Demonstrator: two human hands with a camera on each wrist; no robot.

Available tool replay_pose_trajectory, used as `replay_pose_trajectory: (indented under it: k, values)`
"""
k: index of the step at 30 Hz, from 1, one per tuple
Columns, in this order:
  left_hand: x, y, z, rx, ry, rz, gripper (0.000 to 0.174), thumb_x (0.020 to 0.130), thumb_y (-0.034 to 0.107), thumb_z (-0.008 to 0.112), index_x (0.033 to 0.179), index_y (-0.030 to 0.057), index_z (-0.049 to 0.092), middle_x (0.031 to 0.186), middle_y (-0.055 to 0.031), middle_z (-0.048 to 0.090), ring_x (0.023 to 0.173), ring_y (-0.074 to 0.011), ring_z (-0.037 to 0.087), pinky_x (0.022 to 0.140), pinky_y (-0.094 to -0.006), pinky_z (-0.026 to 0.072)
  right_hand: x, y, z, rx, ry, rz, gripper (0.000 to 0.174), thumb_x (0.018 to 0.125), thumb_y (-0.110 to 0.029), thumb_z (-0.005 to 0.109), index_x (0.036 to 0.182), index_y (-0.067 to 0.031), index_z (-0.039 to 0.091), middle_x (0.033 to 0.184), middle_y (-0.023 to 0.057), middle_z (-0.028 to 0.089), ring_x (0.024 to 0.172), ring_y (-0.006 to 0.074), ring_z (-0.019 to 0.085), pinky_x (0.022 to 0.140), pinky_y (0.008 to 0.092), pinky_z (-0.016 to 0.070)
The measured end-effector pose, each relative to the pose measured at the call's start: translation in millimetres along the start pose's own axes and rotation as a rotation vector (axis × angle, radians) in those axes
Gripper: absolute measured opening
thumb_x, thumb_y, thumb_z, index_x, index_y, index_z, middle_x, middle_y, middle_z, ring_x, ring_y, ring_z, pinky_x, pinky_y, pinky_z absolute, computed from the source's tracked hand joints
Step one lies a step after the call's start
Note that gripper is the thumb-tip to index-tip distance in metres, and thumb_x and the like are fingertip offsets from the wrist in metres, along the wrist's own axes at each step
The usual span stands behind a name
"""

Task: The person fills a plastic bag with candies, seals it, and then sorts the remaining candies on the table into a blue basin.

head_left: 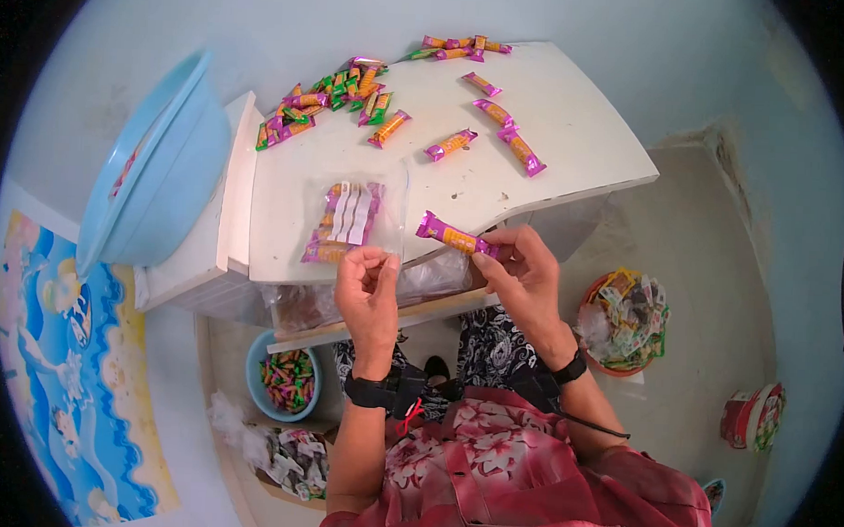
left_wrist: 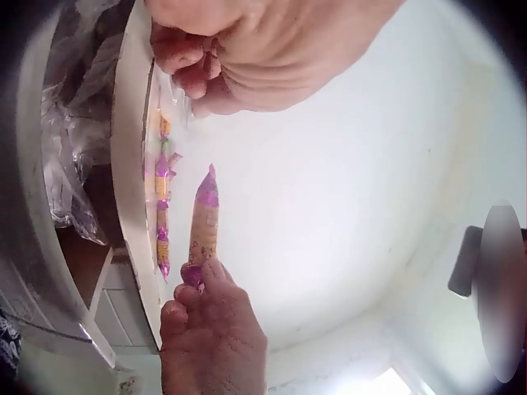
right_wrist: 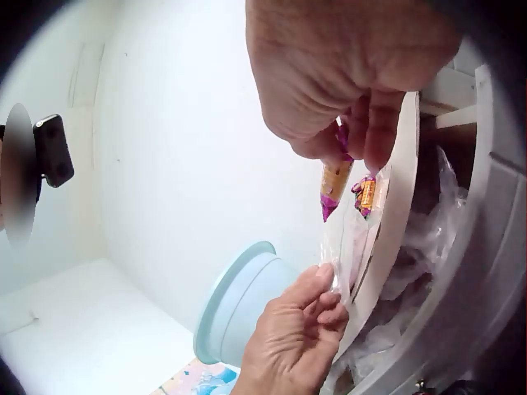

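Observation:
Between thumb and fingers, my right hand (head_left: 526, 269) pinches one end of a purple-and-orange wrapped snack bar (head_left: 458, 238); its other end points left toward a clear plastic bag (head_left: 392, 203). My left hand (head_left: 369, 286) pinches the near edge of that bag. Several purple-and-orange bars (head_left: 337, 225) lie inside it, partly behind a white label (head_left: 352, 214). In the right wrist view the left hand (right_wrist: 290, 339) grips the thin film, with the held bar (right_wrist: 333, 185) above it. Loose wrapped bars (head_left: 450, 145) lie on the white tabletop (head_left: 576, 120) beyond my hands.
A heap of purple and green bars (head_left: 340, 95) lies at the table's back left. Beside it stands a blue basin (head_left: 170, 162). Under the tabletop, an open drawer (head_left: 345, 328) holds plastic film. On the floor are a blue bowl of bars (head_left: 256, 374) and a basket of wrappers (head_left: 626, 370).

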State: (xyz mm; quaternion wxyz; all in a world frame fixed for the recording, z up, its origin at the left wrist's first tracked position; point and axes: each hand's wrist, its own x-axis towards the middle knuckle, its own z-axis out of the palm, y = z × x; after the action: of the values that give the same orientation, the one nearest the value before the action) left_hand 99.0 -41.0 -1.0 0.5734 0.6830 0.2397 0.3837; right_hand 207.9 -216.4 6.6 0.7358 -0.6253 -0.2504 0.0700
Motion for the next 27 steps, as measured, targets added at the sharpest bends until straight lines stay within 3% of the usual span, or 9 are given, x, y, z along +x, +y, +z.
replay_pose_trajectory:
  k: [9, 12, 15, 18, 21, 24, 27]
  values:
    - [-2.6, 5.9, -2.6, 0.04, -0.077, 0.009, 0.033, 0.091, 0.002, 0.08, 0.121, 0.0027, 0.065, 0.088, 0.0055, 0.062, 0.074, -0.0015, 0.052, 0.067, -0.018, 0.0405, 2.1, 11.4, 5.6, 0.03, 0.015, 0.129, 0.018, 0.095, -0.005, 0.075, 0.11, 0.0023, 0.068, 0.097, 0.0025, 0.059, 0.078, 0.0073, 0.061, 0.065, 0.0238, 0.0519]
    - [-3.6, 3.3, 0.5, 0.052, -0.091, 0.006, 0.028, 0.09, 0.003, 0.081, 0.115, 0.0037, 0.067, 0.085, 0.0072, 0.059, 0.073, -0.0011, 0.051, 0.066, -0.018, 0.0392, 5.2, 13.2, 9.5, 0.04, 0.027, 0.031, 0.017, 0.094, -0.004, 0.075, 0.108, 0.0011, 0.069, 0.094, 0.0026, 0.06, 0.076, 0.0086, 0.061, 0.066, 0.0251, 0.0519]
    - [-3.2, 0.1, 3.2, 0.108, -0.07, 0.03, 0.021, 0.091, 0.005, 0.081, 0.108, 0.0052, 0.07, 0.083, 0.0079, 0.058, 0.073, -0.0015, 0.05, 0.066, -0.0188, 0.0399, 10.7, 6.1, 15.6, -0.154, 0.003, -0.116, 0.016, 0.091, -0.003, 0.076, 0.105, -0.0005, 0.069, 0.092, 0.0064, 0.061, 0.073, 0.0144, 0.063, 0.066, 0.0292, 0.0527]
    - [-0.5, 0.9, 4.3, 0.108, -0.034, 0.034, 0.014, 0.093, 0.007, 0.08, 0.103, 0.0053, 0.071, 0.084, 0.0067, 0.059, 0.073, -0.0026, 0.05, 0.065, -0.0204, 0.0414, 13.9, -2.6, 18.0, -0.356, -0.154, -0.167, 0.017, 0.087, -0.002, 0.076, 0.103, -0.0014, 0.07, 0.091, 0.0112, 0.06, 0.072, 0.0209, 0.065, 0.066, 0.0335, 0.0531]
    - [-0.3, 9.6, 5.7, 0.063, 0.021, 0.059, 0.011, 0.094, 0.007, 0.078, 0.102, 0.0042, 0.071, 0.086, 0.0049, 0.061, 0.074, -0.0041, 0.052, 0.066, -0.0215, 0.043, 14.3, -0.1, 18.0, -0.423, -0.189, -0.166, 0.017, 0.086, -0.003, 0.076, 0.102, -0.0013, 0.07, 0.09, 0.0133, 0.061, 0.071, 0.0252, 0.066, 0.066, 0.0353, 0.0537]
    - [-2.8, 18.7, 4.2, 0.178, 0.047, 0.203, 0.009, 0.096, 0.008, 0.077, 0.103, 0.0047, 0.071, 0.087, 0.0031, 0.065, 0.075, -0.0068, 0.056, 0.067, -0.0222, 0.0458, 18.8, -9.9, 16.5, -0.397, -0.172, -0.135, 0.017, 0.087, -0.004, 0.077, 0.102, -0.0005, 0.07, 0.089, 0.012, 0.064, 0.069, 0.0212, 0.065, 0.065, 0.0332, 0.0537]
    - [-7.6, 28.6, 9.6, 0.403, 0.064, 0.425, 0.01, 0.095, 0.005, 0.075, 0.104, 0.0045, 0.071, 0.092, -0.004, 0.066, 0.076, -0.0167, 0.062, 0.067, -0.0291, 0.0504, 23.5, -10.8, 24.1, -0.236, -0.191, -0.009, 0.019, 0.089, -0.002, 0.08, 0.105, 0.001, 0.071, 0.088, 0.0032, 0.069, 0.066, 0.0064, 0.06, 0.059, 0.0248, 0.0485]
